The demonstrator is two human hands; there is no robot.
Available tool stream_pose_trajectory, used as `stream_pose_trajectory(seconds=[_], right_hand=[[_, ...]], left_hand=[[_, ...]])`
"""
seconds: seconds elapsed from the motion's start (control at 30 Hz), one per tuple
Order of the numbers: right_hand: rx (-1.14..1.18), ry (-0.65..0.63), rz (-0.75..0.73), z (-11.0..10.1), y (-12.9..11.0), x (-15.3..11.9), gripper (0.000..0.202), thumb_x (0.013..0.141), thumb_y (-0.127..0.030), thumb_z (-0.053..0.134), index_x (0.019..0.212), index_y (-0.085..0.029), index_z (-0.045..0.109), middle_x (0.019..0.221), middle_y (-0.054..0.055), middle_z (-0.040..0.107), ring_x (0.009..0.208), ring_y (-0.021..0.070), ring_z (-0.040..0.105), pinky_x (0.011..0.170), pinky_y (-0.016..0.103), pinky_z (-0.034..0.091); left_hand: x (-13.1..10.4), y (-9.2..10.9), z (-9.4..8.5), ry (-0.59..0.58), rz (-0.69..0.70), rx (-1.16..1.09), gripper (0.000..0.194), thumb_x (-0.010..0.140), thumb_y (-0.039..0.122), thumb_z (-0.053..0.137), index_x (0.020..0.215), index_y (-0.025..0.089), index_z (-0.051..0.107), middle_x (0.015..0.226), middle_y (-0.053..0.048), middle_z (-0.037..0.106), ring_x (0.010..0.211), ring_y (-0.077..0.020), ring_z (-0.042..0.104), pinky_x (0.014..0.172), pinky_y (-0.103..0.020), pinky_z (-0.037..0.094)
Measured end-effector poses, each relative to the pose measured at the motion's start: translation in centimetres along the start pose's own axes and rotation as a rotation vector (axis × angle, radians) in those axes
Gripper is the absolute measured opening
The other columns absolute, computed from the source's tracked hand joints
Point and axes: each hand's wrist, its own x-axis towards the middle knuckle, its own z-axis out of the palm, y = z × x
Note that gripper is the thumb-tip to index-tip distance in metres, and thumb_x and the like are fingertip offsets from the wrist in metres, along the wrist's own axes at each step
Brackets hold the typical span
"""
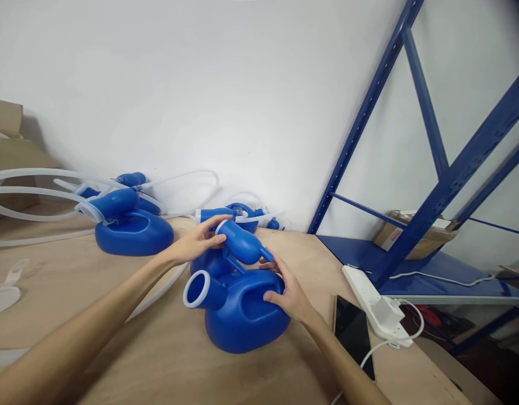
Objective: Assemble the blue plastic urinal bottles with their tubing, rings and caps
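My left hand [197, 241] grips a blue bulb-shaped funnel [241, 243] by its white-rimmed wide end, fingers behind and thumb in front. The funnel tilts down to the right, its narrow spout beside the fingers of my right hand [288, 289]. Below it, a blue plastic urinal bottle [246, 318] stands on the table, its white-rimmed open mouth facing left. My right hand closes around the bottle's right upper end, thumb at the handle opening; its other fingers are partly hidden. Another blue bottle [210, 263] stands close behind, partly covered.
Blue bottles with funnels and clear hoses stand at the left [135, 233] and along the wall. A white lid [4, 301] lies far left. At right are a phone [353, 334], a white power strip [375, 304] with a cable, and a blue metal shelf [352, 259] with a carton.
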Motion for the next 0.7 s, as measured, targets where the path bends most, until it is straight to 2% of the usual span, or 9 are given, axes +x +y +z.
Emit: stream_pose_trajectory(seconds=[0.1,0.2,0.27,0.37,0.4,0.5,0.6,0.63,0.7], right_hand=[[-0.045,0.028,0.063,0.0,-0.1,-0.2,0.107,0.067,-0.081,0.076,0.151,-0.020,0.048,0.146,0.018,0.058,0.133,0.0411,0.056,0.112,0.056,0.046],[-0.088,0.038,0.167,0.0,-0.4,-0.4,0.095,0.063,-0.083,0.077,0.132,-0.019,0.066,0.130,0.018,0.069,0.124,0.0442,0.062,0.110,0.061,0.046],[-0.089,0.028,0.223,0.0,-0.8,-0.5,0.083,0.062,-0.080,0.079,0.121,-0.021,0.073,0.123,0.015,0.074,0.121,0.0433,0.065,0.110,0.061,0.047],[-0.065,0.021,0.262,0.1,-1.7,-0.7,0.069,0.066,-0.070,0.083,0.117,-0.025,0.075,0.119,0.009,0.077,0.121,0.0391,0.066,0.111,0.057,0.049],[-0.058,0.020,0.268,0.2,-2.0,-0.7,0.067,0.068,-0.068,0.082,0.119,-0.025,0.074,0.120,0.009,0.077,0.121,0.0379,0.067,0.110,0.056,0.050],[-0.060,0.008,0.288,0.3,-2.6,-0.7,0.062,0.077,-0.066,0.076,0.123,-0.024,0.074,0.122,0.010,0.076,0.122,0.0367,0.067,0.109,0.056,0.052],[-0.084,0.032,0.312,0.3,-2.7,-0.5,0.058,0.079,-0.066,0.074,0.120,-0.025,0.075,0.121,0.009,0.077,0.122,0.0367,0.067,0.109,0.056,0.051],[-0.096,0.052,0.318,0.2,-2.7,-0.3,0.058,0.079,-0.067,0.073,0.120,-0.026,0.075,0.121,0.009,0.077,0.122,0.0367,0.067,0.110,0.056,0.051],[-0.126,0.104,0.317,0.1,-2.5,0.0,0.059,0.079,-0.067,0.072,0.121,-0.026,0.075,0.119,0.009,0.077,0.123,0.0371,0.066,0.112,0.057,0.049]], left_hand=[[-0.6,0.2,1.0,-0.154,-0.072,-0.057,0.072,0.093,0.044,0.071,0.155,0.036,0.036,0.133,-0.007,0.059,0.114,-0.0245,0.064,0.101,-0.046,0.055],[-1.2,0.8,2.2,-0.331,-0.125,-0.069,0.090,0.093,0.045,0.071,0.163,0.041,0.016,0.147,-0.009,0.054,0.127,-0.0274,0.061,0.111,-0.050,0.047],[-1.5,1.4,2.7,-0.418,-0.171,-0.051,0.098,0.093,0.051,0.070,0.165,0.042,0.004,0.159,-0.010,0.045,0.140,-0.0298,0.051,0.118,-0.051,0.038],[-1.6,2.1,3.2,-0.420,-0.198,0.038,0.094,0.094,0.065,0.060,0.164,0.044,0.001,0.174,-0.003,0.017,0.157,-0.0300,0.026,0.126,-0.048,0.024],[-1.5,2.4,3.4,-0.407,-0.204,0.063,0.091,0.094,0.070,0.054,0.164,0.044,0.001,0.175,0.000,0.011,0.157,-0.0303,0.024,0.127,-0.048,0.024],[-1.5,3.9,3.1,-0.363,-0.211,0.181,0.084,0.095,0.078,0.035,0.165,0.039,0.011,0.173,-0.002,0.017,0.152,-0.0316,0.036,0.122,-0.046,0.034],[-2.7,6.6,-0.1,-0.223,-0.191,0.639,0.078,0.093,0.075,0.044,0.156,0.029,0.045,0.163,-0.005,0.043,0.146,-0.0312,0.044,0.119,-0.040,0.037],[-3.4,7.5,-2.1,-0.175,-0.223,0.790,0.076,0.089,0.075,0.052,0.149,0.028,0.054,0.156,-0.006,0.053,0.140,-0.0321,0.050,0.116,-0.041,0.040],[-5.7,8.6,-7.2,-0.029,-0.366,0.995,0.067,0.090,0.075,0.049,0.128,0.024,0.072,0.133,-0.007,0.071,0.120,-0.0317,0.064,0.109,-0.046,0.046]])
